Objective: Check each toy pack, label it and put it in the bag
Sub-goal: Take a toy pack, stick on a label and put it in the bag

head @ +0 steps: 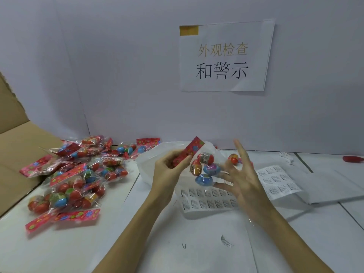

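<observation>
My left hand [169, 166] grips the red flowered header card of a clear toy pack [202, 166] that holds several red and blue eggs, lifted above the table. My right hand [239, 174] hovers just right of the pack with fingers spread and straight, a small white label stuck on a fingertip. Under the hands lies a sheet of warning labels [206, 201]. A white bag [149, 164] lies behind the pack. A heap of toy packs [78, 170] covers the table on the left.
A cardboard box [15, 146] stands open at far left. A second label sheet [279, 182] and white bags [331, 186] lie to the right. A red object [352, 159] sits at the far right edge. A wall with a paper sign [224, 58] closes the back.
</observation>
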